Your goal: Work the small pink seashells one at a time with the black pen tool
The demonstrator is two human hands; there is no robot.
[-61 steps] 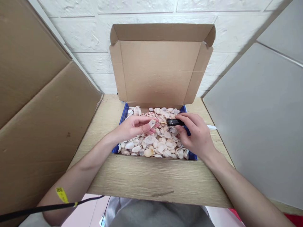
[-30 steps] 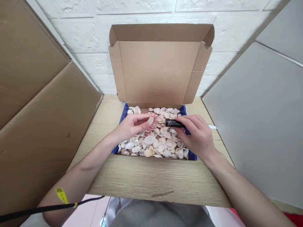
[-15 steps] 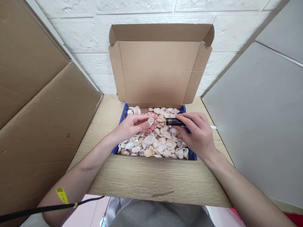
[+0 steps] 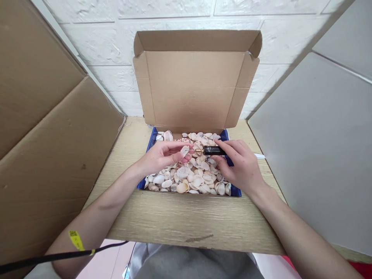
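My left hand (image 4: 162, 156) pinches a small pale seashell (image 4: 185, 150) between thumb and fingers, above a box of shells. In my right hand (image 4: 240, 161) is a black mini hand drill (image 4: 214, 150), held level with its brass chuck (image 4: 199, 150) and thin bit pointing left. The bit reaches to the shell; whether its tip is in the shell is too small to tell. Below both hands, many loose seashells (image 4: 183, 187) in white, cream and brown fill the box, which has blue inner sides (image 4: 151, 139).
The box's brown cardboard lid (image 4: 194, 89) stands raised at the back, near a white brick wall (image 4: 162, 11). A cardboard panel (image 4: 58, 135) rises on the left, a grey panel (image 4: 319, 135) on the right. A black cable (image 4: 58, 256) with a yellow tag crosses the lower left.
The shell has tilted slightly in my left hand, and the drill bit now shows more plainly against it. My right hand has shifted a little left with the drill.
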